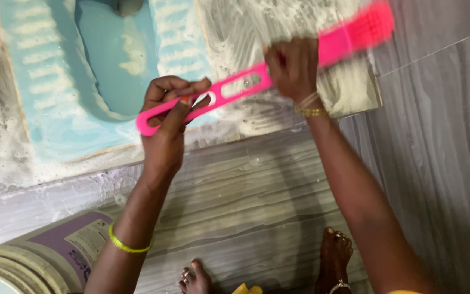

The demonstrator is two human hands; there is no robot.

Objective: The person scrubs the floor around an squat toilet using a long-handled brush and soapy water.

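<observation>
A long pink scrub brush [240, 84] with a slotted handle stretches from the lower left up to the top right. My left hand [167, 128] grips the handle near its end. My right hand [295, 68] grips it farther along, close to the brush head [363, 32], which is blurred. The head lies over a soapy raised tile platform [349, 90] to the right of a pale blue squat toilet pan [101, 71]. White foam covers the pan's footrests and the tiles around it.
A grey striped tile floor [257, 196] lies below the platform, wet near the step. My bare feet [333, 256] stand on it at the bottom. A round tub with a purple label [44, 256] sits at the bottom left. Grey wall tiles [441, 109] rise at the right.
</observation>
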